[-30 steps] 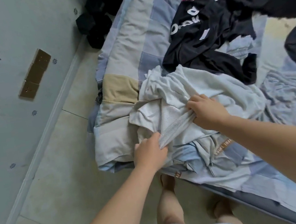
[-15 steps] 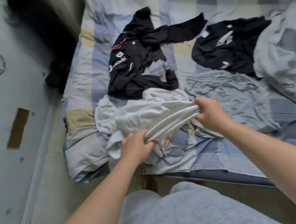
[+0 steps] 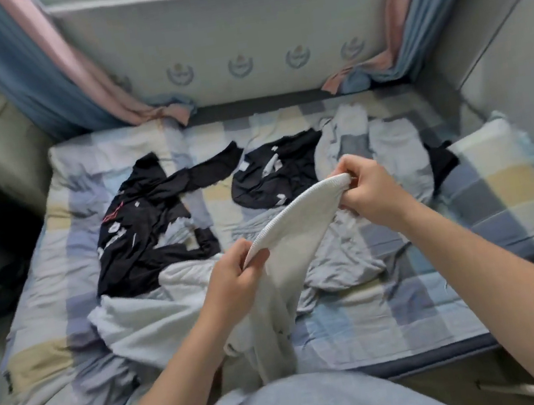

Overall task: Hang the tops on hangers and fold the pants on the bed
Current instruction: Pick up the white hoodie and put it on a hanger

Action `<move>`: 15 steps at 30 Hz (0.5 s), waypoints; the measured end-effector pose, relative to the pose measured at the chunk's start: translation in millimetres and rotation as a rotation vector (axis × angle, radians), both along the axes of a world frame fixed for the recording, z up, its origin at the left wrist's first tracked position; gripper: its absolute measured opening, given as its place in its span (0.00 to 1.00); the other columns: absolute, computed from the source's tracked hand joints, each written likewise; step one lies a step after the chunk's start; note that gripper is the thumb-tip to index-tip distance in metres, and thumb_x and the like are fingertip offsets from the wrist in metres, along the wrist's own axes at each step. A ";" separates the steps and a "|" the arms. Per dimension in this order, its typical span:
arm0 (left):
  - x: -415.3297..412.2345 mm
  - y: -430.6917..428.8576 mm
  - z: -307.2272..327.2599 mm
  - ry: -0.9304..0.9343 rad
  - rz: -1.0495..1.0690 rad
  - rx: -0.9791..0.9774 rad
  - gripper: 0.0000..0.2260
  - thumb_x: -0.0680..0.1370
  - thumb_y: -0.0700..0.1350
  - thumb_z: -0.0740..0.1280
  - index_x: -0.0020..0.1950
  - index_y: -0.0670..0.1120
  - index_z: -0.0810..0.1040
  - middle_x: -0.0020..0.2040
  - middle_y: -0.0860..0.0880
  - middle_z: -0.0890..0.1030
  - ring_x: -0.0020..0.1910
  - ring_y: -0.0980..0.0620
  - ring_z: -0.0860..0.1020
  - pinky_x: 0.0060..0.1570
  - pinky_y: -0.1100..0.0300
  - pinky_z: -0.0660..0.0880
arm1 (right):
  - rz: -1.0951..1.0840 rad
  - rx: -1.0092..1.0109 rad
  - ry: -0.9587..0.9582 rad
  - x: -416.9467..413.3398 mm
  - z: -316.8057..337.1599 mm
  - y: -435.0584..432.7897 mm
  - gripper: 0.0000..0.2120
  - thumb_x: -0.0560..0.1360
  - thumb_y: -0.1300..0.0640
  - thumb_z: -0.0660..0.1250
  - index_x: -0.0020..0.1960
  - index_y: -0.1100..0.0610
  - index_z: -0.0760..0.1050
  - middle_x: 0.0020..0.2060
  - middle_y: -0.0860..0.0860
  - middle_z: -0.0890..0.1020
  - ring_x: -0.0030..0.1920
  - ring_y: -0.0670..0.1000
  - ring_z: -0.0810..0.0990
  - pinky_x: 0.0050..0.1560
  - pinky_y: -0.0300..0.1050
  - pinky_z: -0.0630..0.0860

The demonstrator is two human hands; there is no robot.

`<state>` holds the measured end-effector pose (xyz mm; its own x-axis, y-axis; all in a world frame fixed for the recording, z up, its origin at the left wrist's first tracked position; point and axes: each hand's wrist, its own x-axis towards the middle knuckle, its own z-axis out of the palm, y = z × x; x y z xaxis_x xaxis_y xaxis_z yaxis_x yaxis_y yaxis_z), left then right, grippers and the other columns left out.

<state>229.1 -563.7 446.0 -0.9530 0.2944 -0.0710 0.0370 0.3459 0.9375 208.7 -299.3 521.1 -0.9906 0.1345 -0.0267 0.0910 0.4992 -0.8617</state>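
Now pinching the white cloth [image 3: 297,232] by its ribbed edge with left hand [image 3: 232,283] and right hand [image 3: 371,193], fingers curled tight round it, up above the bed [image 3: 398,328], black tops [image 3: 145,234] beyond the grip.

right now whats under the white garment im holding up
Under the raised white garment a pale blue-grey garment lies on the checked bedcover. Whatever sits beneath the white one's bunched lower part is covered.
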 end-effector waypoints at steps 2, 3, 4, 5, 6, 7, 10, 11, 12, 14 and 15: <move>-5.5 25.2 22.5 0.055 -0.034 0.052 0.15 0.80 0.51 0.65 0.38 0.44 0.68 0.29 0.57 0.67 0.29 0.57 0.65 0.30 0.62 0.61 | -0.023 -0.040 0.075 -1.1 24.4 19.9 0.09 0.68 0.77 0.66 0.41 0.67 0.70 0.33 0.54 0.77 0.31 0.46 0.74 0.30 0.41 0.72; -8.6 37.1 35.2 0.082 -0.053 0.076 0.16 0.81 0.49 0.65 0.37 0.44 0.68 0.29 0.57 0.66 0.29 0.57 0.64 0.30 0.63 0.61 | -0.030 -0.056 0.111 -2.2 37.3 28.8 0.08 0.69 0.78 0.65 0.41 0.68 0.69 0.33 0.53 0.78 0.31 0.45 0.75 0.31 0.40 0.74; -11.8 48.4 48.7 0.108 -0.071 0.100 0.15 0.82 0.48 0.65 0.37 0.44 0.67 0.30 0.57 0.66 0.29 0.58 0.65 0.30 0.64 0.62 | -0.033 -0.066 0.146 -3.5 51.3 36.4 0.08 0.69 0.78 0.65 0.41 0.69 0.69 0.34 0.53 0.78 0.32 0.45 0.77 0.33 0.40 0.76; -15.3 59.3 62.9 0.132 -0.087 0.122 0.15 0.82 0.49 0.64 0.38 0.44 0.68 0.30 0.57 0.67 0.29 0.58 0.65 0.31 0.65 0.62 | -0.037 -0.072 0.181 -5.0 65.2 42.3 0.08 0.70 0.78 0.65 0.41 0.69 0.69 0.34 0.55 0.78 0.32 0.46 0.77 0.35 0.41 0.78; -18.3 70.1 77.8 0.150 -0.103 0.144 0.15 0.81 0.50 0.63 0.38 0.45 0.69 0.31 0.57 0.68 0.30 0.57 0.66 0.31 0.64 0.63 | -0.043 -0.083 0.217 -6.6 79.1 46.9 0.08 0.70 0.78 0.64 0.41 0.67 0.70 0.35 0.57 0.77 0.33 0.47 0.77 0.36 0.43 0.78; -21.1 80.4 92.9 0.163 -0.115 0.170 0.15 0.81 0.52 0.62 0.38 0.46 0.70 0.31 0.57 0.69 0.30 0.57 0.67 0.32 0.64 0.64 | -0.054 -0.098 0.256 -8.6 93.4 50.7 0.10 0.70 0.79 0.64 0.42 0.66 0.70 0.36 0.58 0.77 0.34 0.49 0.77 0.36 0.45 0.79; -26.8 107.2 137.9 0.190 -0.118 0.276 0.15 0.81 0.53 0.62 0.40 0.44 0.73 0.32 0.53 0.72 0.32 0.54 0.70 0.33 0.59 0.67 | -0.086 -0.136 0.367 -15.7 135.4 58.2 0.12 0.70 0.79 0.62 0.43 0.64 0.70 0.37 0.59 0.75 0.36 0.53 0.75 0.38 0.50 0.76; -28.7 114.5 153.2 0.210 -0.120 0.314 0.14 0.81 0.52 0.63 0.40 0.44 0.73 0.33 0.51 0.72 0.33 0.53 0.70 0.34 0.58 0.67 | -0.093 -0.129 0.398 -17.9 149.5 60.1 0.11 0.70 0.78 0.62 0.43 0.63 0.70 0.37 0.58 0.75 0.37 0.53 0.75 0.38 0.50 0.76; -31.2 121.2 168.8 0.234 -0.124 0.356 0.14 0.81 0.51 0.63 0.40 0.43 0.73 0.34 0.50 0.72 0.34 0.52 0.70 0.34 0.57 0.67 | -0.099 -0.114 0.433 -20.4 163.2 62.0 0.11 0.70 0.77 0.62 0.42 0.62 0.70 0.37 0.57 0.74 0.37 0.52 0.74 0.38 0.48 0.75; -36.1 131.2 200.6 0.265 -0.128 0.452 0.14 0.79 0.50 0.63 0.43 0.39 0.73 0.36 0.46 0.71 0.36 0.49 0.68 0.36 0.54 0.65 | -0.122 -0.093 0.507 -24.7 189.7 64.4 0.11 0.69 0.76 0.62 0.41 0.61 0.70 0.36 0.56 0.74 0.38 0.51 0.71 0.37 0.45 0.73; -38.8 134.8 215.9 0.267 -0.131 0.507 0.16 0.79 0.50 0.64 0.45 0.35 0.72 0.38 0.44 0.71 0.38 0.47 0.67 0.38 0.52 0.65 | -0.138 -0.097 0.534 -26.7 201.6 64.4 0.11 0.69 0.76 0.62 0.41 0.61 0.69 0.36 0.55 0.73 0.38 0.51 0.70 0.37 0.44 0.72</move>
